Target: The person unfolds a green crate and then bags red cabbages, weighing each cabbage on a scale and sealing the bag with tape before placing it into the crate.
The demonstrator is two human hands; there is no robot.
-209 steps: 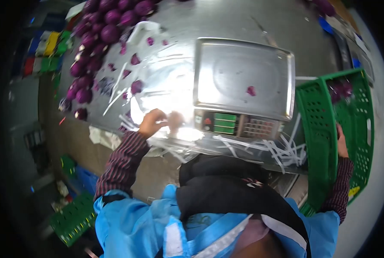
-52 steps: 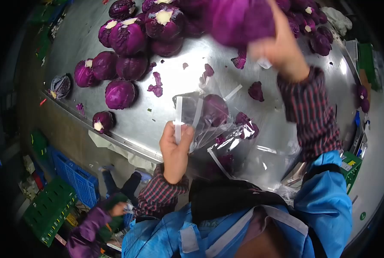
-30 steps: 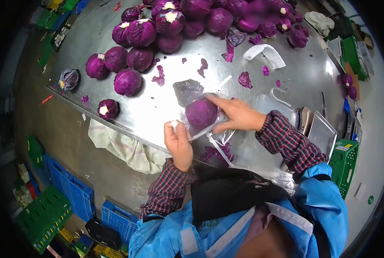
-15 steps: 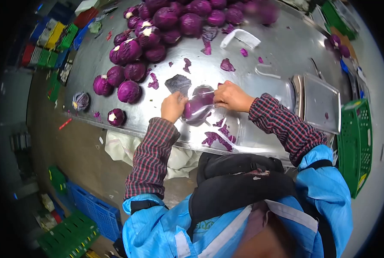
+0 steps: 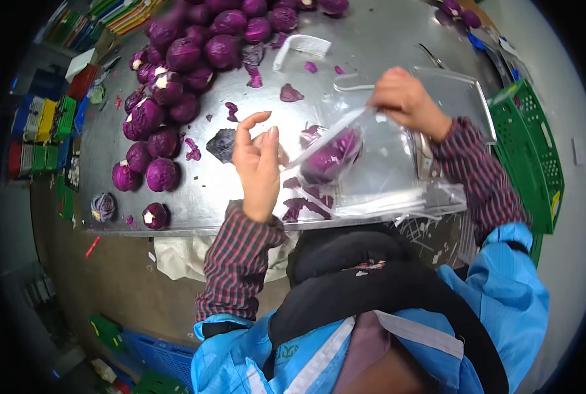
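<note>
A red cabbage [image 5: 332, 159] lies on the metal table in front of me, with clear plastic film [image 5: 335, 136] over it. My right hand [image 5: 404, 98] pinches the upper right end of the film's whitish, gathered edge. That edge slants down towards my left hand [image 5: 257, 157], which is raised beside the cabbage with thumb and index finger apart. Its lower fingers overlap the film's end in this view. Dark, torn cabbage leaves [image 5: 306, 202] lie just below the cabbage. Left of my left hand is a greyish leaf [image 5: 221, 145].
Many red cabbages [image 5: 183, 54] are heaped at the back left of the metal table [image 5: 240, 203]. Whitish plastic strips [image 5: 398, 202] lie along the front edge. A metal-rimmed tray [image 5: 484, 105] and a green crate [image 5: 526, 141] are on the right. A folded white strip [image 5: 303, 46] lies farther back.
My right hand has moved up and right, drawing the film's edge out from the cabbage. My left hand has turned and its fingers have spread. The camera view has shifted.
</note>
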